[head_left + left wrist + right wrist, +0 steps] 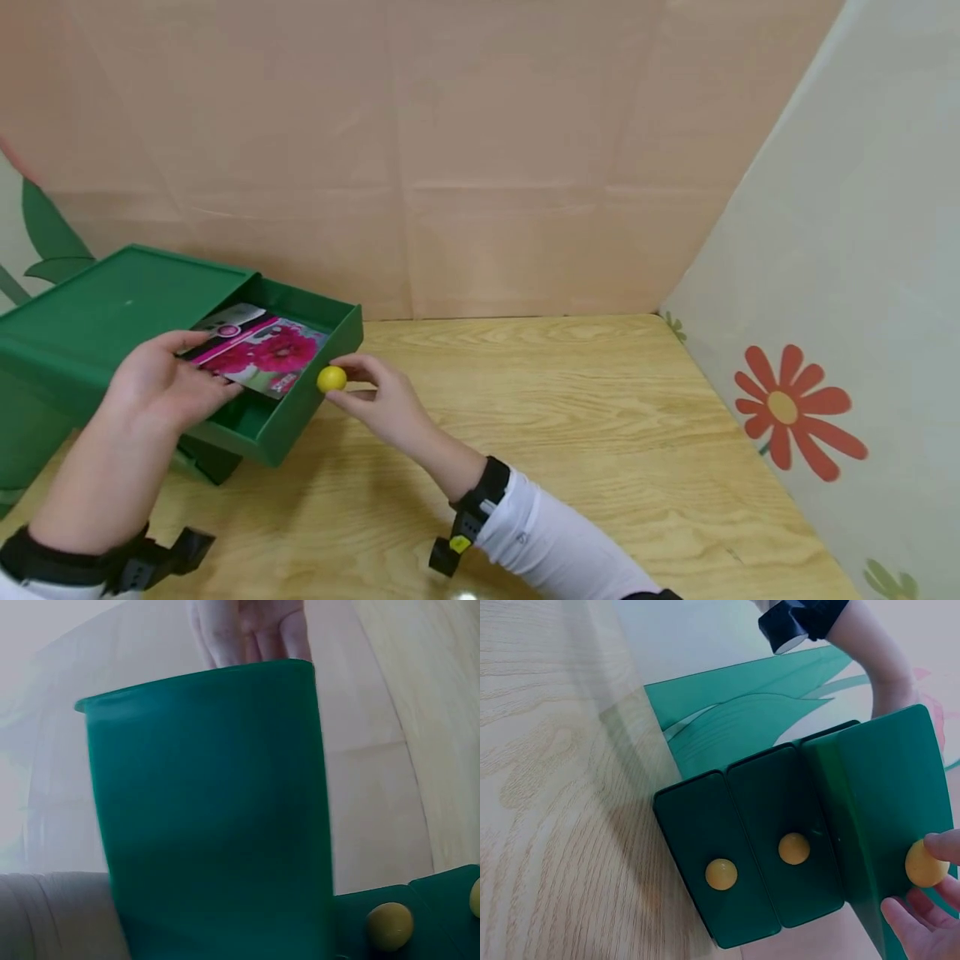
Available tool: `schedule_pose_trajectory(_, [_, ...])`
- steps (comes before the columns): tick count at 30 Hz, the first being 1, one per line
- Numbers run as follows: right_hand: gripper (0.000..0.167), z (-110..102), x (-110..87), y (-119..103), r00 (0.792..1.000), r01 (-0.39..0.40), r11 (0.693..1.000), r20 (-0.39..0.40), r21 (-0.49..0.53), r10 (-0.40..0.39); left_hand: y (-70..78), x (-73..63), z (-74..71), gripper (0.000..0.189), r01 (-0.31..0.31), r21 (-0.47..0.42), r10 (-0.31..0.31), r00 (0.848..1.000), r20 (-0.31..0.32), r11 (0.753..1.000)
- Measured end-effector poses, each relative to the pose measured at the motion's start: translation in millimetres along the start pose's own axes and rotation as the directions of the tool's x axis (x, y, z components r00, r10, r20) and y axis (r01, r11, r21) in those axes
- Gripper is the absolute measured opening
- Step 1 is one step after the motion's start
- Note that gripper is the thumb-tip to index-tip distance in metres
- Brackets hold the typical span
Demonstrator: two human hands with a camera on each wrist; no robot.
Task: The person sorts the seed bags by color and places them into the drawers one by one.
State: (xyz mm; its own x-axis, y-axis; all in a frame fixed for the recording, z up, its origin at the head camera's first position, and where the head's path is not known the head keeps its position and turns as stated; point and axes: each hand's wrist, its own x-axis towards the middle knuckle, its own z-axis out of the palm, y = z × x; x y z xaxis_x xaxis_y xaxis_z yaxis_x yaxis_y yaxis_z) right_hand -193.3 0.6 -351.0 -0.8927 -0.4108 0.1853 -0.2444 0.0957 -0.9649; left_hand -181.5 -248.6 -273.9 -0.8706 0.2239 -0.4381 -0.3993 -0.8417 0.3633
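Observation:
At the left of the head view, the top drawer (322,358) of a green drawer box (127,308) is pulled out. A flat packet printed with pink flowers (281,352) lies tilted inside it. My left hand (168,379) holds the packet's near left side, the thumb at its upper edge and the fingers partly hidden beneath. In the left wrist view the drawer's wall covers the fingertips, and the packet is out of sight. With thumb and fingers, my right hand (382,400) pinches the round yellow knob (332,379) on the drawer's front.
Below, two further drawers with yellow knobs (721,874) stand closed in the right wrist view. The box rests on a wood-grain table (555,417). A pinkish sheet (525,158) rises behind, and a white wall with a red flower (806,408) bounds the right.

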Motion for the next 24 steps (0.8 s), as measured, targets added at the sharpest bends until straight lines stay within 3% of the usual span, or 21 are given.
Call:
schedule_pose_trajectory(4, [0.035, -1, 0.8, 0, 1.0, 0.009, 1.0, 0.003, -0.013, -0.009, 0.8, -6.9, 2.1, 0.071, -0.015, 0.006, 0.016, 1.0, -0.024, 1.0])
schedule_pose_trajectory(8, [0.035, -1, 0.8, 1, 1.0, -0.001, 1.0, 0.012, -0.014, 0.001, -1.2, -17.0, 0.7, 0.077, -0.048, 0.085, 0.049, 0.999, -0.01, 0.995])
schedule_pose_trajectory(10, [0.034, 0, 0.7, 1, 1.0, -0.005, 1.0, 0.012, -0.008, 0.006, -3.4, -21.6, -1.7, 0.077, -0.082, 0.148, 0.079, 0.997, 0.025, 0.986])
schedule_pose_trajectory(12, [0.034, 1, 0.6, 1, 1.0, -0.008, 1.0, 0.008, -0.005, 0.009, -4.3, -25.1, -6.7, 0.071, -0.118, 0.141, 0.103, 0.989, 0.105, 0.983])
schedule_pose_trajectory(13, [0.034, 1, 0.7, 2, 1.0, -0.009, 1.0, 0.007, -0.004, 0.009, -3.5, -26.4, -10.2, 0.064, -0.141, 0.127, 0.119, 0.98, 0.161, 0.982])
schedule_pose_trajectory(15, [0.034, 1, 0.9, 2, 1.0, -0.008, 1.0, 0.006, -0.006, 0.008, 0.8, -27.9, -16.4, 0.049, -0.212, 0.125, 0.172, 0.946, 0.276, 0.969])
schedule_pose_trajectory(16, [0.034, 2, 1.1, 2, 1.0, -0.009, 1.0, 0.004, -0.005, 0.009, 4.3, -28.3, -19.1, 0.044, -0.274, 0.135, 0.22, 0.922, 0.318, 0.952])
schedule_pose_trajectory(17, [0.034, 2, 1.3, 2, 1.0, -0.009, 1.0, 0.003, -0.006, 0.009, 8.6, -29.0, -21.4, 0.042, -0.359, 0.167, 0.283, 0.889, 0.359, 0.918])
schedule_pose_trajectory(18, [0.035, 2, 1.5, 2, 1.0, -0.006, 1.0, 0.003, -0.007, 0.006, 13.4, -29.3, -22.6, 0.041, -0.465, 0.216, 0.362, 0.849, 0.386, 0.859])
schedule_pose_trajectory(19, [0.035, 2, 1.6, 1, 1.0, -0.004, 1.0, 0.001, -0.007, 0.004, 18.4, -29.7, -22.0, 0.041, -0.573, 0.291, 0.449, 0.801, 0.395, 0.766])
schedule_pose_trajectory(20, [0.036, 2, 1.7, 1, 1.0, -0.002, 1.0, -0.002, -0.005, 0.002, 23.6, -29.7, -20.7, 0.042, -0.662, 0.387, 0.541, 0.749, 0.383, 0.642])
schedule_pose_trajectory(21, [0.036, 2, 2.0, 1, 1.0, -0.002, 1.0, -0.005, -0.004, 0.002, 28.3, -30.0, -18.0, 0.043, -0.707, 0.513, 0.625, 0.692, 0.362, 0.487])
schedule_pose_trajectory(22, [0.036, 2, 2.0, 1, 1.0, -0.002, 1.0, -0.008, -0.002, 0.002, 32.8, -30.8, -15.4, 0.046, -0.689, 0.649, 0.686, 0.643, 0.342, 0.322])
schedule_pose_trajectory(23, [0.036, 3, 1.9, 0, 1.0, -0.002, 1.0, -0.01, -0.001, 0.002, 38.5, -31.4, -12.9, 0.048, -0.631, 0.756, 0.729, 0.598, 0.332, 0.173])
schedule_pose_trajectory(24, [0.036, 3, 2.0, 0, 1.0, -0.003, 1.0, -0.012, 0.0, 0.003, 44.7, -32.0, -10.7, 0.051, -0.542, 0.839, 0.758, 0.567, 0.322, 0.049])
